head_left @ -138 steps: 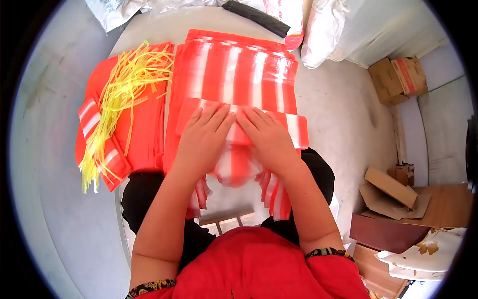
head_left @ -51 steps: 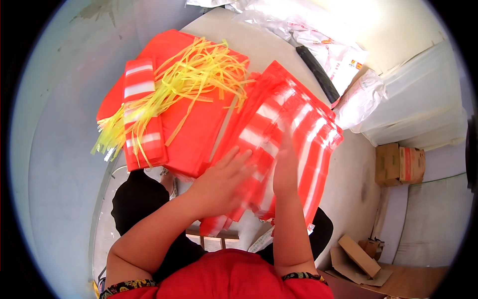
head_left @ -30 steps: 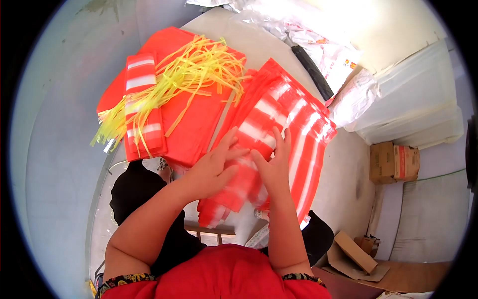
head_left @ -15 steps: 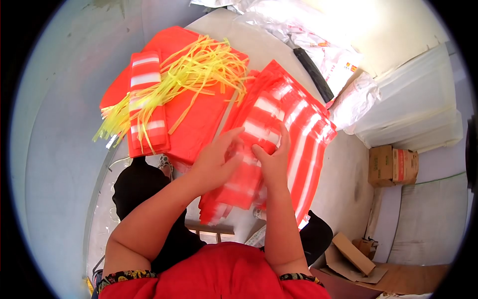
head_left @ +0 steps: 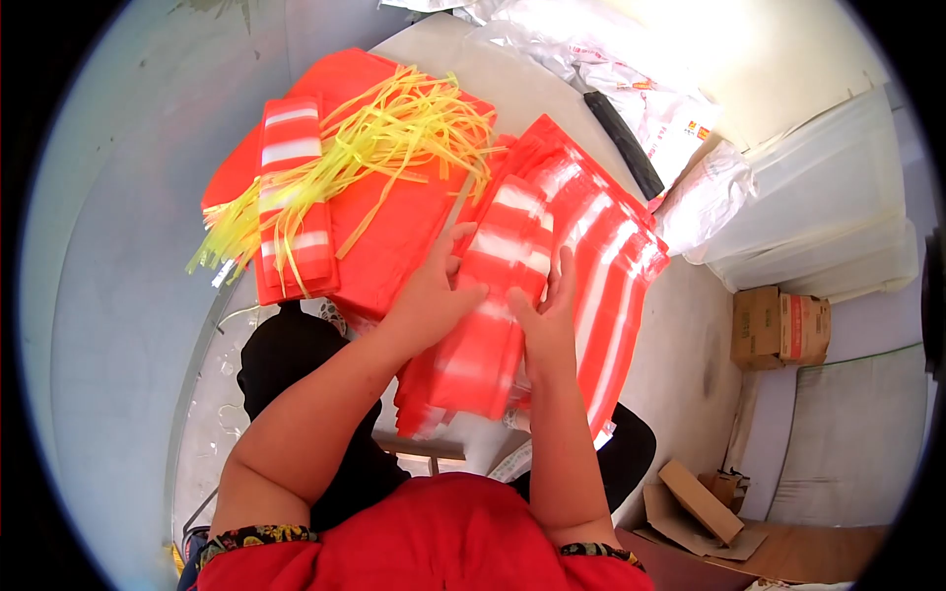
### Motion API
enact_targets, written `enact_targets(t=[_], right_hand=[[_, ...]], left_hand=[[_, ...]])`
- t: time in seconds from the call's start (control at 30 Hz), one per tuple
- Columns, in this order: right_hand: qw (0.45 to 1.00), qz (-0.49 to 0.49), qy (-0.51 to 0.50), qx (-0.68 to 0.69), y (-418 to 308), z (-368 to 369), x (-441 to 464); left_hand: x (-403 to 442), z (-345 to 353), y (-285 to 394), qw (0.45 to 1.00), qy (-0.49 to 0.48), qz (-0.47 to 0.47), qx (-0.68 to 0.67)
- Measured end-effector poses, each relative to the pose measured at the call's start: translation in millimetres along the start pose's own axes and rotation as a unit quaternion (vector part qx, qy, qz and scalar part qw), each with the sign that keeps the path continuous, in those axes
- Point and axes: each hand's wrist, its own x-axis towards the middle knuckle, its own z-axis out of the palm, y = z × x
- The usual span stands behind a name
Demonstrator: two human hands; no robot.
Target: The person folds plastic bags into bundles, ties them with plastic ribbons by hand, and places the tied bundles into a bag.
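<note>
A long folded bundle of red plastic with white bands (head_left: 498, 266) lies between my hands, over a larger stack of red-and-white striped plastic sheets (head_left: 601, 266). My left hand (head_left: 440, 295) is closed on the bundle's left edge, thumb on top. My right hand (head_left: 549, 320) grips its right edge, also with the thumb over it; the fingertips below are partly hidden. At the upper left, another narrow striped bundle (head_left: 294, 148) lies on a pile of plain red plastic (head_left: 379, 231). A tangle of yellow strips (head_left: 409, 128) spreads across both.
The pale table (head_left: 443, 49) carries a dark rod (head_left: 624, 145) and white plastic packaging (head_left: 705, 187) along its far right side. A closed cardboard box (head_left: 778, 328) stands farther right, and an open carton (head_left: 695, 512) is at the lower right. A wall borders the left.
The folded bundle, blurred before, now lies flatter and straighter. My left hand has shifted slightly up and right along its edge, while the right hand stays close to its earlier place.
</note>
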Motion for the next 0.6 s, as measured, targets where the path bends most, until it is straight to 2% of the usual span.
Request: enact_targets(t=[0.03, 0.17, 0.23, 0.33, 0.37, 0.43, 0.53, 0.6], right_hand=[[1.000, 0.012, -0.014, -0.001, -5.4, 2.4, -7.0], [0.998, 0.060, -0.032, 0.009, -5.5, 5.9, -18.7], [0.997, 0.063, -0.028, 0.035, -8.1, 5.5, -20.7], [0.997, 0.062, -0.012, 0.053, -15.2, 4.1, -23.3], [0.997, 0.060, -0.005, 0.055, -18.3, 4.2, -24.4], [0.998, 0.057, -0.003, 0.036, -27.1, 5.8, -28.7], [0.999, 0.044, -0.004, 0.020, -27.6, 0.0, -30.3], [0.999, 0.036, 0.000, 0.027, -23.8, -4.3, -30.4]], left_hand=[[0.7, 0.9, -0.8, 1.000, 0.001, -0.001, -0.025], [-3.1, 6.1, 3.1, 0.993, 0.027, 0.071, 0.086], [-4.6, 4.6, 8.9, 0.990, 0.025, 0.070, 0.116], [6.9, -17.0, 4.4, 0.974, 0.086, 0.047, 0.205], [8.3, -25.9, 3.8, 0.943, 0.123, 0.069, 0.301], [8.1, -45.1, 1.6, 0.848, 0.190, 0.109, 0.482], [5.3, -69.9, -18.2, 0.775, 0.177, 0.048, 0.605], [4.4, -80.3, -19.4, 0.779, 0.175, 0.002, 0.602]])
